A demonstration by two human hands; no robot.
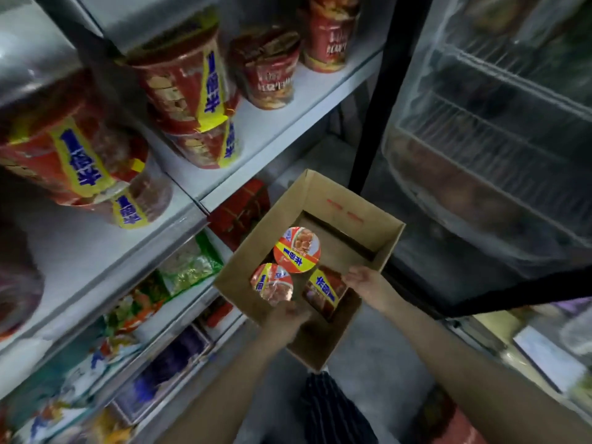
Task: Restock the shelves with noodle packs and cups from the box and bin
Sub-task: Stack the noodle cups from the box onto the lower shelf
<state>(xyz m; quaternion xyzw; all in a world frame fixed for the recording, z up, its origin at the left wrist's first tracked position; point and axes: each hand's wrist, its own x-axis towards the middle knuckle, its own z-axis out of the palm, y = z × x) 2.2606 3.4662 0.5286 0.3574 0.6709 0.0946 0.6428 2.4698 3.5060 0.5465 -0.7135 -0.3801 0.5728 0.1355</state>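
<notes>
An open cardboard box (339, 203) sits on the floor below the shelves. Inside it are three red noodle cups: one upright at the back (297, 249), one at the front left (272, 283), and one lying on its side at the front right (324, 293). My left hand (288, 317) reaches into the box and touches the near edge of the front left cup; its grip is blurred. My right hand (363, 280) holds the tilted cup at its right end. Red noodle cups (185, 91) stand on the white shelf (288, 123) above.
More large cups (73, 161) fill the shelf at the left. Lower shelves hold noodle packs (189, 264) in green, blue and purple wrappers. A glass-door fridge (496, 155) stands right of the box. A striped shoe (323, 408) is below the box on the grey floor.
</notes>
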